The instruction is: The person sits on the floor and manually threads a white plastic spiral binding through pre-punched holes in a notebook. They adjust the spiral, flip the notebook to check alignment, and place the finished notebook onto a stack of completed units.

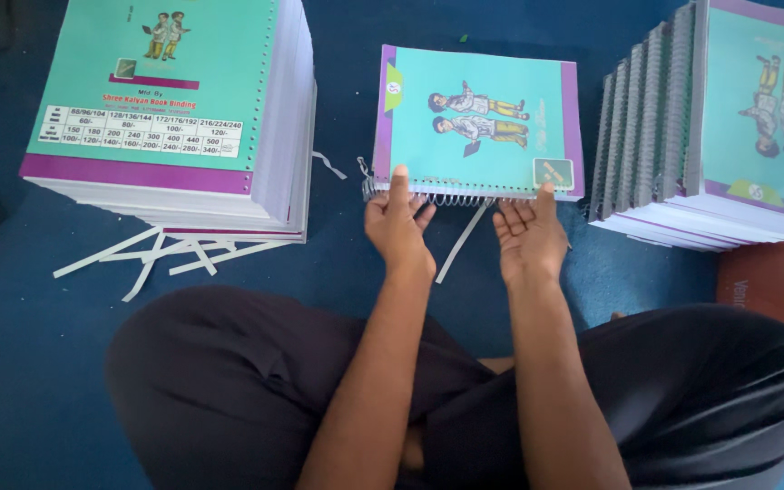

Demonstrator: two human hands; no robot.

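Note:
A teal notebook (478, 122) with a purple border and a cartoon cover lies on the blue floor in front of me. A metal spiral coil (446, 195) runs along its near edge. My left hand (398, 222) grips that edge at the left, thumb on the cover. My right hand (528, 231) holds the same edge at the right, thumb on the cover, fingers underneath.
A tall stack of unbound notebooks (174, 109) stands at the left, with white paper strips (165, 254) scattered below it. A slanting pile of spiral-bound notebooks (710, 127) fills the right. A brown box (759, 281) lies beside my right knee. My crossed legs (229, 390) are near the camera.

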